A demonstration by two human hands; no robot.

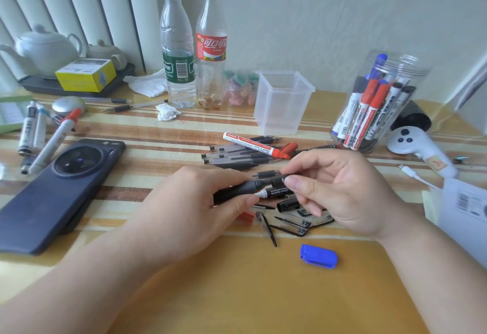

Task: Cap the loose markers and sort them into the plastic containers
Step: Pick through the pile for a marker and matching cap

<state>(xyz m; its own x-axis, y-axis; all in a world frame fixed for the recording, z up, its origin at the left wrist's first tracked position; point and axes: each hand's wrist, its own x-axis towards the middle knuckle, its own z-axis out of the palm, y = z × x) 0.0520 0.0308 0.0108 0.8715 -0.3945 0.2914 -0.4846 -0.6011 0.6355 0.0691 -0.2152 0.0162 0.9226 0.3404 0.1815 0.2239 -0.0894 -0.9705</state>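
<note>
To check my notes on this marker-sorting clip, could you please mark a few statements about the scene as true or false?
1. The left hand grips a black marker, and the right hand pinches its far end. True.
2. The square container holds several markers. False: nothing shows inside it.
3. The blue cap lies loose on the table, touched by neither hand. True.
4. The round jar lies on its side. False: it stands upright with markers in it.
5. The phone lies right of both hands. False: it lies to their left.
</note>
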